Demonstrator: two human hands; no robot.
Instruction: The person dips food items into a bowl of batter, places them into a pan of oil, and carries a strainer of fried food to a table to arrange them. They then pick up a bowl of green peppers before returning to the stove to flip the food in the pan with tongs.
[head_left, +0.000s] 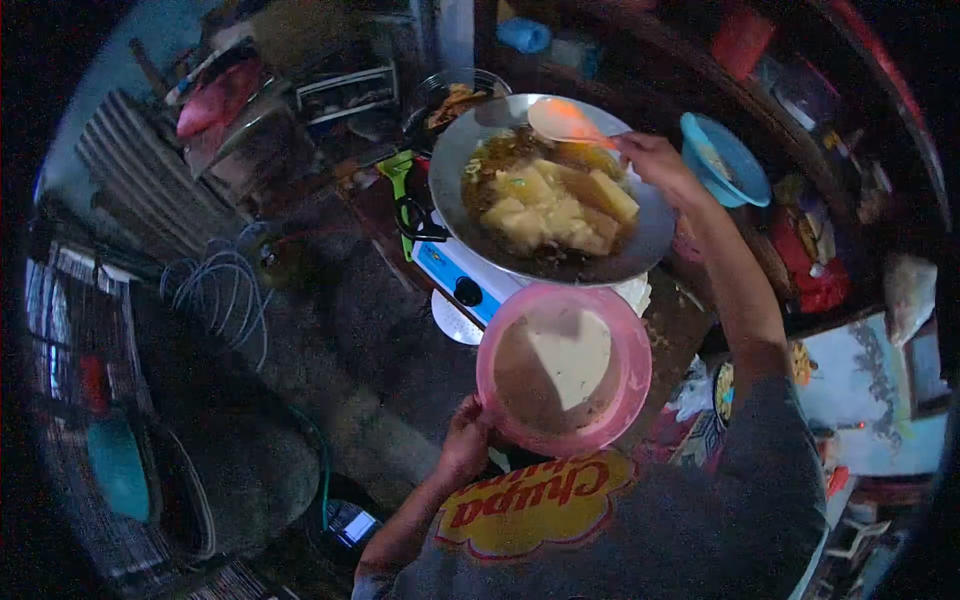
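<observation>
My left hand is closed on the left rim of a pink bowl, close in front of my shirt. Pale, runny batter lies in the bowl, partly in shadow. Higher up, my right hand grips the handle of a large orange-and-white spoon. The spoon's head is over the far part of a wide metal wok. Pale yellow battered pieces sit in brown oil inside the wok. Beneath the wok is a blue-and-white gas stove with a black knob.
A green spatula lies left of the wok. Behind it stands a clear bowl of browned pieces. To the right is a light blue basin. A white perforated disc shows below the stove, and coiled cable lies at left.
</observation>
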